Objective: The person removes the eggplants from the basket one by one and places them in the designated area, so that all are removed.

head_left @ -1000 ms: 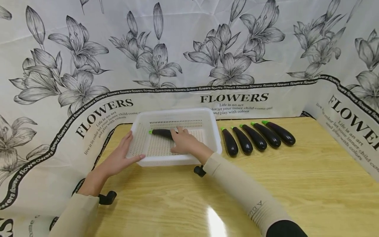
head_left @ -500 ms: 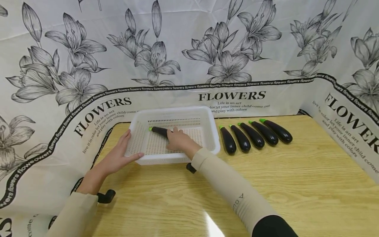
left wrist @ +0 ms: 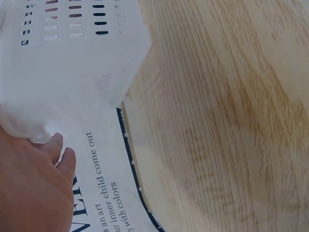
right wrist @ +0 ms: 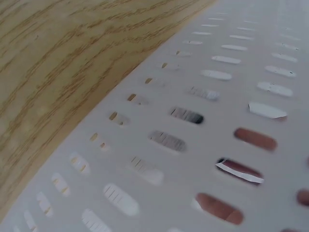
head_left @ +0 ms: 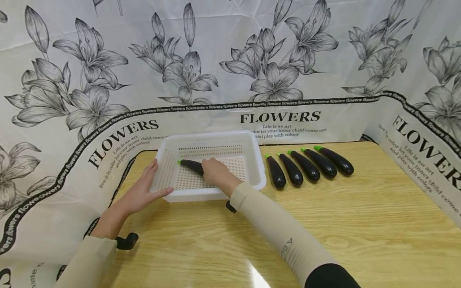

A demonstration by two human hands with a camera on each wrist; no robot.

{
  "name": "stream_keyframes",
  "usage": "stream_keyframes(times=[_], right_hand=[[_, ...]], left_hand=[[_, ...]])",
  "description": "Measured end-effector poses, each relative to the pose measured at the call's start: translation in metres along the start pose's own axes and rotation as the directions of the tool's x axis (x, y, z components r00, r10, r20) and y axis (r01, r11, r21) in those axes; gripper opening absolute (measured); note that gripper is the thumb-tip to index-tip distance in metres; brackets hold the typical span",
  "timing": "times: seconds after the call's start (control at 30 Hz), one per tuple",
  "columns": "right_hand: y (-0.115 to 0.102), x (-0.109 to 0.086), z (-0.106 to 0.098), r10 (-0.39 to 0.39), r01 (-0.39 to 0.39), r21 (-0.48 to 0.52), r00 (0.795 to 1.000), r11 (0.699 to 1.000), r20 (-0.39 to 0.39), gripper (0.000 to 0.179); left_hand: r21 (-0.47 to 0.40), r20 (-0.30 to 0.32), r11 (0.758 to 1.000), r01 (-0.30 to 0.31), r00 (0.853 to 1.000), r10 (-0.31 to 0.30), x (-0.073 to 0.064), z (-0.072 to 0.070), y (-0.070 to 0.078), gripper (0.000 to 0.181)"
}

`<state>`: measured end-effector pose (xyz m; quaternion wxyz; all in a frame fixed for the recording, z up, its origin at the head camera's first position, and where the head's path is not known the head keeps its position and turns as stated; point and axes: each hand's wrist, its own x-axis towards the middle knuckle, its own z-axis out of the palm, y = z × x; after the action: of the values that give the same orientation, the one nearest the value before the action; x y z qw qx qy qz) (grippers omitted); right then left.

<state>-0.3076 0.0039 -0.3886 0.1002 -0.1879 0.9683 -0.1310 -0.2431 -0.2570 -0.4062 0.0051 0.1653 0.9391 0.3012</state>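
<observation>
A white perforated plastic basket [head_left: 252,188] stands at the back of the wooden table. My left hand [head_left: 142,192] holds its near left corner, thumb over the front rim and the other fingers along the left side. In the left wrist view, part of this hand [left wrist: 36,179] touches the basket's rim. Inside the basket, my right hand [head_left: 217,174] grips the thick end of a dark purple eggplant [head_left: 191,165], whose green stem points left. That end is hidden under the hand. Basket wall [right wrist: 183,121] fills most of the right wrist view, with skin showing through some slots.
Several eggplants [head_left: 311,168] lie side by side right of the basket, green stems toward the back. White flower-printed cloth [head_left: 216,72] hangs behind the table [head_left: 201,244] and along both sides. A black camera mount [head_left: 127,241] sits at the left wrist.
My right hand has shifted slightly left and closed further round the eggplant, which now slants more, its thick end nearer me. The left hand has stayed at the basket's corner.
</observation>
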Motion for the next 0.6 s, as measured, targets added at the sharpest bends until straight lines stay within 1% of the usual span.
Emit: stream_keyframes(times=[0.2,0.3,0.5,0.6], right_hand=[[-0.0006,0.0043,0.0018,0.007,-0.007,0.029,1.000,1.000,-0.003,0.023],[-0.0003,0.0053,0.0035,0.003,-0.003,0.028,1.000,1.000,-0.013,0.024],[-0.0009,0.0042,0.0024,-0.029,0.034,0.076,0.998,0.997,-0.054,0.021],[0.0036,-0.0015,-0.0025,-0.051,0.058,0.103,0.996,0.993,-0.069,0.018]], left_hand=[[0.006,-0.004,1.000,0.002,1.000,-0.002,0.0000,-0.0008,0.0010,0.108],[0.010,0.000,1.000,0.008,1.000,-0.008,-0.0007,-0.0006,0.0015,0.108],[0.009,-0.007,1.000,-0.001,1.000,0.001,-0.0023,-0.0011,-0.0001,0.106],[-0.007,0.001,1.000,-0.002,1.000,0.002,-0.0005,0.0012,0.0007,0.107]])
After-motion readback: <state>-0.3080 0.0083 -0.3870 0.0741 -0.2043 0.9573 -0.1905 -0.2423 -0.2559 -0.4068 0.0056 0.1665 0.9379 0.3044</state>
